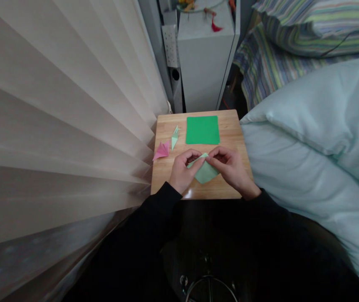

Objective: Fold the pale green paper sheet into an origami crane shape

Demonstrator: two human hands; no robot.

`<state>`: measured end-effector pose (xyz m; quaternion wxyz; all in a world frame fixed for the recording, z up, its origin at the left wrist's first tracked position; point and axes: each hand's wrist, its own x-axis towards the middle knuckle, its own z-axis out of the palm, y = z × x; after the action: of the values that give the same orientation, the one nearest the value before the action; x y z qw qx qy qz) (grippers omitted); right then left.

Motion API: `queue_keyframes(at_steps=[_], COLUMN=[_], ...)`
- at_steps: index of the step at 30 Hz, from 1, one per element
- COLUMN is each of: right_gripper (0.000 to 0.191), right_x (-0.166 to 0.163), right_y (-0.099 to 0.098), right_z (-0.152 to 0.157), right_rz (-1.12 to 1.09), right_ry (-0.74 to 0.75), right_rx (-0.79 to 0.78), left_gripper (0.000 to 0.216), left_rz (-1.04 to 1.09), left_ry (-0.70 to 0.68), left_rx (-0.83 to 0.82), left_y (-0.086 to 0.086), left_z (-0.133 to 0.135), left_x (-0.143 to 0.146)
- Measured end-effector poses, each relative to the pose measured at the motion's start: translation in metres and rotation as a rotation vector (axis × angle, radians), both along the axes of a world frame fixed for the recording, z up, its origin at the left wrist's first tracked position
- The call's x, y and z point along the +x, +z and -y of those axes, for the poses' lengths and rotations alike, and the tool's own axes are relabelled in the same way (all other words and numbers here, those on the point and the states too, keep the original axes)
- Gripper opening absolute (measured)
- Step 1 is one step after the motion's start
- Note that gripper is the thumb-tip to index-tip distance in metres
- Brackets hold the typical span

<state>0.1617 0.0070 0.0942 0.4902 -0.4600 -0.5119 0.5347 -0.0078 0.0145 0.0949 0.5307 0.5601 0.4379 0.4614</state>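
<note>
A folded sheet of pale green origami paper (205, 173) is held just over the wooden table (230, 126), one corner pointing towards me. My left hand (184, 167) pinches its far left edge between thumb and fingers. On the other side, my right hand (230, 167) grips the far right edge, thumb tips close together near the top corner. Beyond my hands lies a square stack of bright green paper (202, 130). To the left rest a pale green folded paper piece (175, 137) and a pink folded paper figure (162, 150).
A pleated pale curtain (72, 105) hangs along the table's left side. A bed with a light blue quilt (292, 155) adjoins the right. Behind the table stands a white cabinet (203, 67) with a red tassel (215, 25) on top.
</note>
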Motion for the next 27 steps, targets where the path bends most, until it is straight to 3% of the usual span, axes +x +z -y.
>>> queue_keyframes(at_steps=[10,18,27], right_gripper=[0.025,0.015,0.019], right_x=[0.001,0.001,-0.001], right_y=[0.004,0.003,0.013], right_z=[-0.001,0.001,0.004], right_rz=[-0.047,-0.016,0.095], right_ry=[-0.020,0.025,0.044], right_rx=[0.053,0.123,0.182], left_gripper=[0.019,0.031,0.036], left_rz=[0.117,0.178,0.260], left_ry=[0.082,-0.011,0.016], left_rx=[-0.035,-0.091,-0.157], left_y=[-0.009,-0.005,-0.008], left_z=[-0.007,-0.005,-0.002], left_x=[-0.002,-0.001,0.000])
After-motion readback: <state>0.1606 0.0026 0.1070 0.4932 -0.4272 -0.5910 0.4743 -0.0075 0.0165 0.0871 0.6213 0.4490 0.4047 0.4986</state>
